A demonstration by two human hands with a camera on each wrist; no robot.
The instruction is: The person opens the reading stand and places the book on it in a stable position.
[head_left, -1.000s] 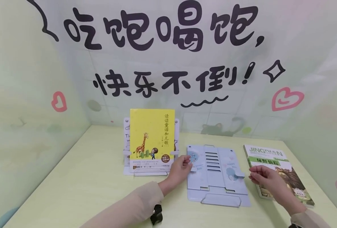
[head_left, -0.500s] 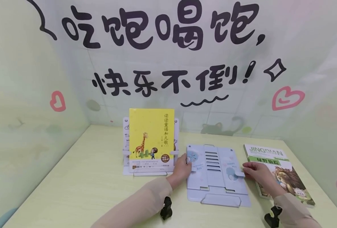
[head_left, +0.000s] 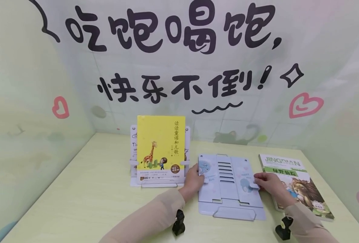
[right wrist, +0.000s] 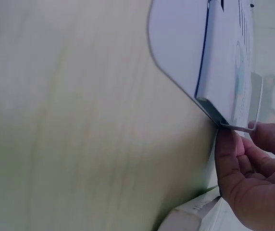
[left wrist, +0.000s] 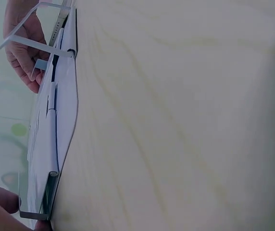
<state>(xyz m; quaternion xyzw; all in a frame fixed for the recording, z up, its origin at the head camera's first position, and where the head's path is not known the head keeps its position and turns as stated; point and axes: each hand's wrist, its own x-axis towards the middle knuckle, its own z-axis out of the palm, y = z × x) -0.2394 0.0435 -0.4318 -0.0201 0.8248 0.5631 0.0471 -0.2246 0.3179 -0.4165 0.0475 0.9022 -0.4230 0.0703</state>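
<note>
Pinching one blue stand (head_left: 228, 191): two hands (head_left: 193, 180) (head_left: 273, 185), two books (head_left: 155, 145) (head_left: 302, 187) nearby.

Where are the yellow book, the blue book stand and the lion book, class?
Yellow book (head_left: 161, 147), head view: plain yellow middle of its cover.
Blue book stand (head_left: 229, 191), head view: central panel below the slots.
Lion book (head_left: 307, 189), head view: lion's mane on the cover.
</note>
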